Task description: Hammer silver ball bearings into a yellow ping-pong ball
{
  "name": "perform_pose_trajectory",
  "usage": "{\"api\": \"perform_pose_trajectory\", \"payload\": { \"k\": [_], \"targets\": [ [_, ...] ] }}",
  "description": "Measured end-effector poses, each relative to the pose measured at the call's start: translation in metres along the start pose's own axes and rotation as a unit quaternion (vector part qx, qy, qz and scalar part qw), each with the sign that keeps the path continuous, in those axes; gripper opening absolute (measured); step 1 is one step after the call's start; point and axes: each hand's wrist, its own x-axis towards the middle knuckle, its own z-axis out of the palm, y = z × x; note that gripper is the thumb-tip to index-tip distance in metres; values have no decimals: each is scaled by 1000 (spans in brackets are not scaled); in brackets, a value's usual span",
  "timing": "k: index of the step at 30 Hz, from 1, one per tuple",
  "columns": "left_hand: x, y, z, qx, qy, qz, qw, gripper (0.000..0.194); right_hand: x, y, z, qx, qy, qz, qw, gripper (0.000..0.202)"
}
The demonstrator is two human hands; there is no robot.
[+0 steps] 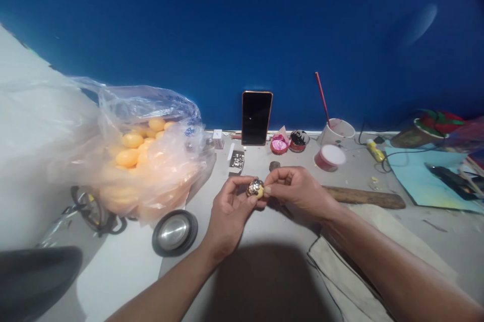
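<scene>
Between the fingers of my left hand (234,206) sits a small round yellow ball (256,190), partly covered with shiny silvery and gold pieces. My right hand (293,191) has its thumb and forefinger pinched together at the ball's right side; whatever is in that pinch is too small to make out. Just beyond the hands lies a small open box (236,161) holding shiny little pieces. A short dark stub (275,166) stands close behind my right fingers.
A clear plastic bag of yellow egg-shaped balls (132,148) fills the left, near a round metal-topped dish (174,232). A phone (257,118) leans on the blue wall. Rightward are a white cup (336,132), a lidded pink tub (329,157) and a wooden stick (366,197).
</scene>
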Motion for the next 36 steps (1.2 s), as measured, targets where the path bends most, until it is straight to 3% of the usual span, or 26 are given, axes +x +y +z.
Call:
{"api": "perform_pose_trajectory", "payload": {
  "k": [7, 29, 36],
  "targets": [
    [-2, -1, -1, 4, 2, 8, 1000, 39, -1, -1, 1, 13, -3, 6, 1000, 26],
    [-6, 4, 2, 29, -12, -20, 999, 40, 3, 6, -8, -31, -44, -2, 999, 8],
    [-5, 2, 3, -18, -4, -42, 999, 40, 4, 6, -7, -23, -44, -16, 999, 10]
  ]
}}
